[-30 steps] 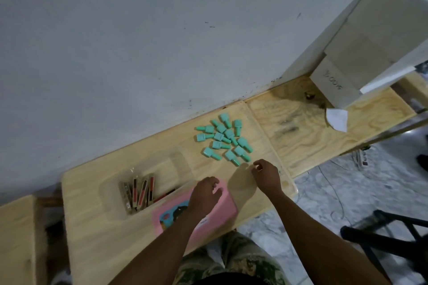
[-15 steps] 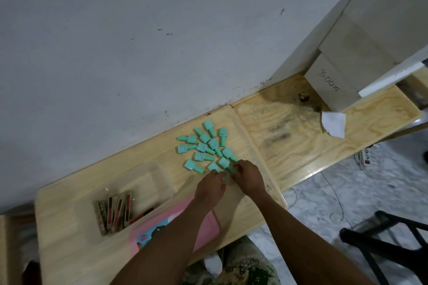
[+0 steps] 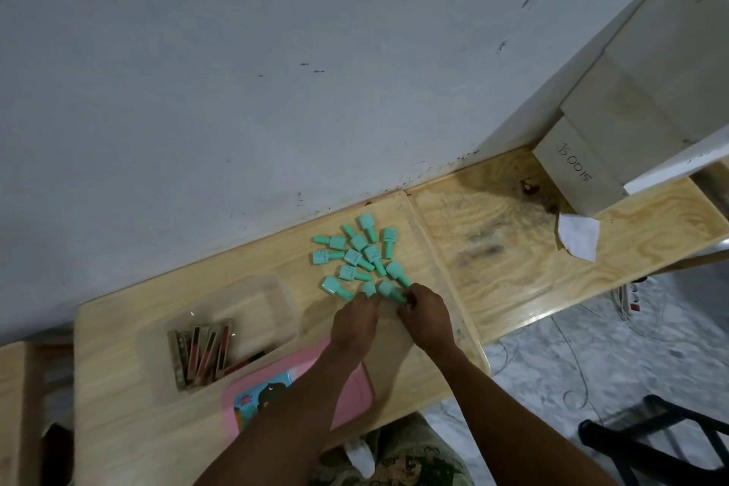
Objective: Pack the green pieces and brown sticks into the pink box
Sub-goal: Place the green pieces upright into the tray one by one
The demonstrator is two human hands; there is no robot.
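Head view, looking down on a wooden table (image 3: 130,418) set against a grey wall (image 3: 236,71). Cluster of green pieces (image 3: 361,258) lying loose on the table near the wall, each a small block with a narrow stem, pointing various ways. Left hand (image 3: 355,322) reaching to the near edge of the cluster, fingertips closed on one green piece (image 3: 369,289). Right hand (image 3: 426,318) just beside it, fingers pinched on the stem end of another green piece (image 3: 388,290); the two hands almost touching. Brown sticks (image 3: 203,349) bunched side by side in a clear plastic container (image 3: 276,288), left of the hands and apart from the cluster. Pink box (image 3: 351,397) flat at the near table edge, partly covered by the left forearm, a printed picture on its top; open or shut not discernible. White cartons (image 3: 639,91) stacked at the far right, handwriting on the lowest one, with a scrap of white paper (image 3: 578,237) lying just in front. Camouflage-patterned trousers (image 3: 414,462) at the bottom edge.
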